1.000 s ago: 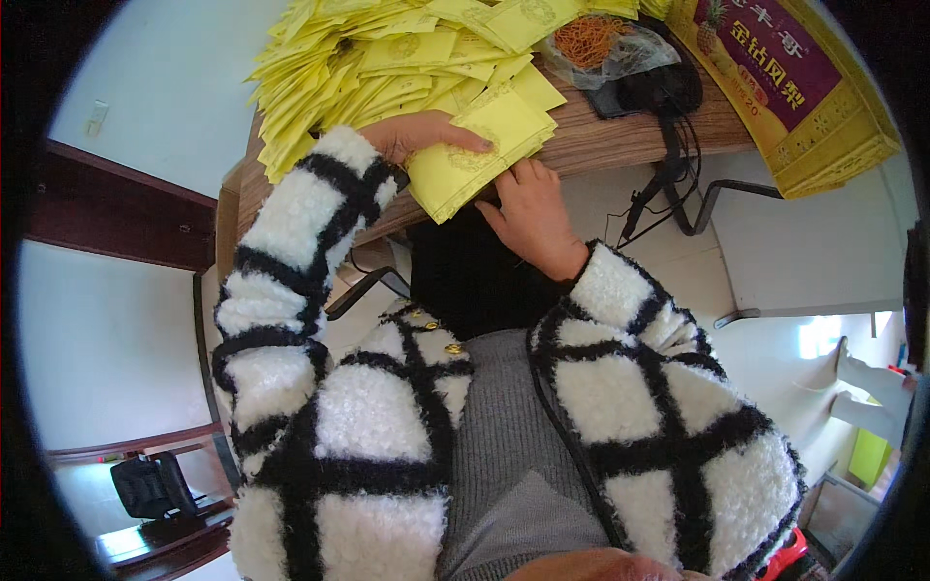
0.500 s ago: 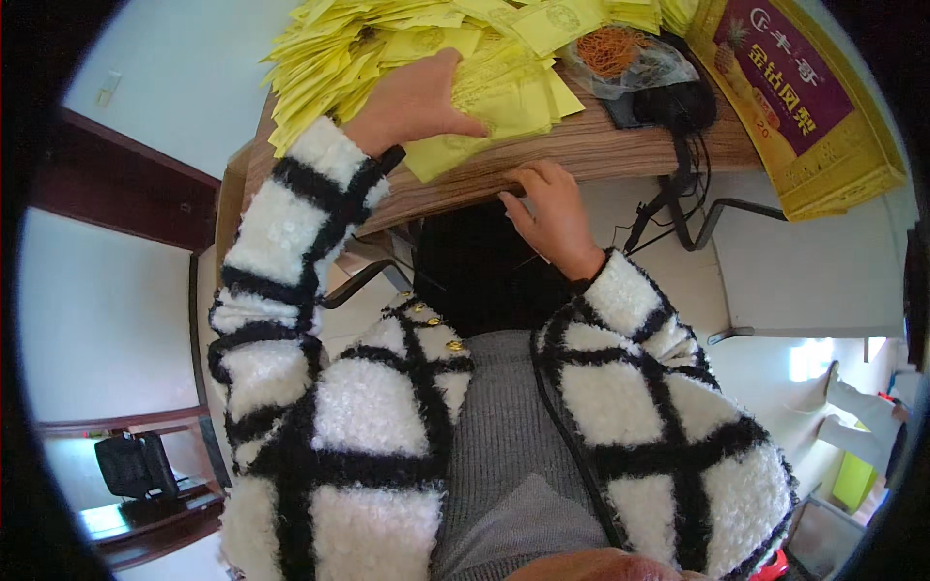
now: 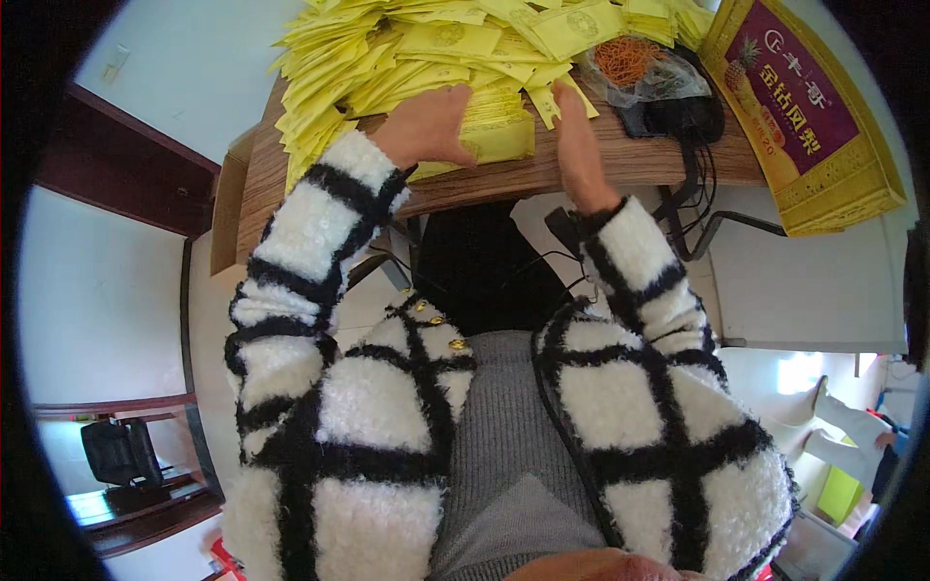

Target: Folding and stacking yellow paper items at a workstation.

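A small stack of yellow paper packets [image 3: 504,133] sits near the front edge of the wooden table. My left hand [image 3: 433,124] is curled round the stack's left end, thumb at the near side, its fingertips partly hidden. To the right of the stack, my right hand [image 3: 579,145] is held upright with straight fingers and nothing in it. A gap shows between its palm and the stack. Behind both hands spreads a big loose heap of similar yellow packets [image 3: 450,39], with faint printing on them.
Orange rubber bands [image 3: 628,60] lie in a clear plastic bag at the right. Next to it are a black object [image 3: 690,118] and dark cables. A yellow and purple carton [image 3: 790,97] stands at the table's right end. Another person's arm [image 3: 886,441] shows far right.
My right hand has risen from the table edge to beside the packets, its fingers straightening. The packets by my left hand now form a neater stack. The view has shifted slightly.
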Tool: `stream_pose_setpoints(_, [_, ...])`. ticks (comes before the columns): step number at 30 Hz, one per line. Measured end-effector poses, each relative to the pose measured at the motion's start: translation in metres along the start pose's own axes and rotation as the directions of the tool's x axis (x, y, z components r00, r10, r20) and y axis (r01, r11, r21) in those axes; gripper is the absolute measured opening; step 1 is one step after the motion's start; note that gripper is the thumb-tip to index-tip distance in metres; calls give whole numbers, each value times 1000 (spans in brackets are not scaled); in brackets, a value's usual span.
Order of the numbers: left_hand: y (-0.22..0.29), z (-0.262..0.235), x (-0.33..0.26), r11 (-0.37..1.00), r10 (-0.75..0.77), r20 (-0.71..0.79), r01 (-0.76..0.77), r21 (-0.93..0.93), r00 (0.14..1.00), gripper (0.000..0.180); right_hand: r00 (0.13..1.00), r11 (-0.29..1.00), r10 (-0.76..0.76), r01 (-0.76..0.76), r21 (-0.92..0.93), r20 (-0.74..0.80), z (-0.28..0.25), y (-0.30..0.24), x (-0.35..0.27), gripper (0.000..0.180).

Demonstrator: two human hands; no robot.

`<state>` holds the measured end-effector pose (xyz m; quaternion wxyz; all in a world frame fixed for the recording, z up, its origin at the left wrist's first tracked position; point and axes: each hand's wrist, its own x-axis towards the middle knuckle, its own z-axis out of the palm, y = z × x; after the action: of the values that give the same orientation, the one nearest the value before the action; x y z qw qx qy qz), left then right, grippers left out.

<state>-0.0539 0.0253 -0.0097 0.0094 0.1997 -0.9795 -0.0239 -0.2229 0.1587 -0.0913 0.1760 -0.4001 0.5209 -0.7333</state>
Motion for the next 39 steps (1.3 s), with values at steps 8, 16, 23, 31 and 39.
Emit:
stream_pose_setpoints(8, [-4,-1,6,1000,20,-9,-20,-6,1000,79,972,972,194,-209,108,133,36,17,11,57])
stream_pose_setpoints(16, [-7,6,-5,999,-34,-93,31,-41,995,63,986,970,44,-3,-244,163,0,16,15,50])
stream_pose_setpoints(23, [1,-7,-24,976,-46,-274,-16,-219,961,68,959,530,-46,259,-808,278,-70,-8,62,50])
stream_pose_setpoints(31, [3,51,-68,-475,-260,-91,-210,-855,961,60,927,174,265,225,-959,265,-43,13,97,68])
stream_pose_setpoints(39, [11,144,-77,-905,-200,-206,-261,-336,958,62,867,570,272,204,-796,417,-60,61,124,58])
